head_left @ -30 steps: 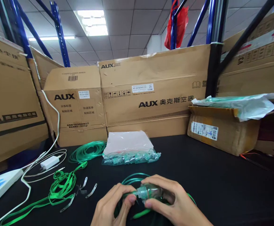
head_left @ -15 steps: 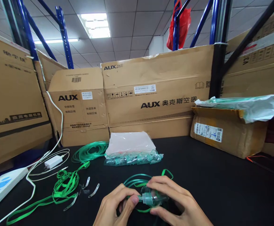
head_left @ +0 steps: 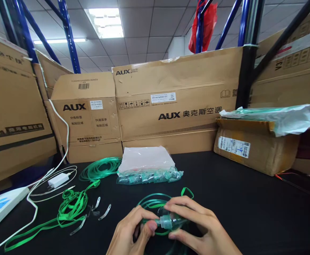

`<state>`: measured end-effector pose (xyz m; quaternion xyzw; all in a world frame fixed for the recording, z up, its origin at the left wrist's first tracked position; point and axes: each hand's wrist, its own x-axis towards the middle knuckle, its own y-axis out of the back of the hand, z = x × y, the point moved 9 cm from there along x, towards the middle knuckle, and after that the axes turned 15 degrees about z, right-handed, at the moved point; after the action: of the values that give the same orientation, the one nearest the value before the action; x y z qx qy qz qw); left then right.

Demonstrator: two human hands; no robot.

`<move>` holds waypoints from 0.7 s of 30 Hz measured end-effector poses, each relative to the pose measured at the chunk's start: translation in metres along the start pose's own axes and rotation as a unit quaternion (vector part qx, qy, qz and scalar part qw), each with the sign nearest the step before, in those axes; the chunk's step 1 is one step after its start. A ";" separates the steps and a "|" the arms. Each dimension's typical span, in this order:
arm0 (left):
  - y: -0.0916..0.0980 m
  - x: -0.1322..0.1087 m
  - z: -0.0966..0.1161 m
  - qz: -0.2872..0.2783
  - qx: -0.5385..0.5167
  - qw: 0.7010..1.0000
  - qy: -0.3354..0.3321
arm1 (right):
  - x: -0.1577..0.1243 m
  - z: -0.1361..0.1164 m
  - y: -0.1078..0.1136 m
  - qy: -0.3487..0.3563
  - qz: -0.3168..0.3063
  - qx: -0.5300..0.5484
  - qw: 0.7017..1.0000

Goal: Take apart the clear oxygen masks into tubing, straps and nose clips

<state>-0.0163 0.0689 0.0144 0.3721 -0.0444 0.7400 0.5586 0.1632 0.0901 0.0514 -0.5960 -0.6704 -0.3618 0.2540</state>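
Note:
At the front of the black table, my left hand (head_left: 134, 229) pinches the end of a green tube between thumb and forefinger. That end meets the pale green connector (head_left: 166, 222) of a clear oxygen mask (head_left: 175, 220). My right hand (head_left: 200, 224) is closed around the mask's body, its fingers above and thumb below, covering much of it. Behind the hands, coiled green tubing (head_left: 155, 197) lies on the table, and a green strap loop (head_left: 188, 191) sticks up beyond my right fingers. How far the tube sits in the connector cannot be made out.
On the left lie green elastic straps (head_left: 71, 209), several small metal strips (head_left: 105, 212), a white charger (head_left: 58, 180) and a power strip (head_left: 4, 209). Further back are a green tubing coil (head_left: 101, 168) and a bag of clear green parts (head_left: 149, 175). Cardboard boxes (head_left: 168, 102) stand behind.
The whole view has shifted slightly. Both hands keep their hold on the tube and mask, with hardly any movement between them.

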 end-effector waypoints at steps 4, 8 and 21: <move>0.002 0.000 0.006 0.014 0.010 1.000 -0.022 | 0.001 0.000 -0.001 -0.009 0.000 0.005 1.000; 0.004 0.001 0.012 0.025 0.017 0.999 -0.043 | 0.001 0.002 -0.002 -0.021 0.003 0.009 1.000; 0.010 0.003 0.023 0.058 0.027 0.993 -0.096 | 0.001 0.003 -0.001 -0.038 0.002 -0.002 0.999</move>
<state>-0.0133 0.0563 0.0360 0.4533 -0.0991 0.7331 0.4973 0.1622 0.0931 0.0507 -0.6109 -0.6777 -0.3399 0.2280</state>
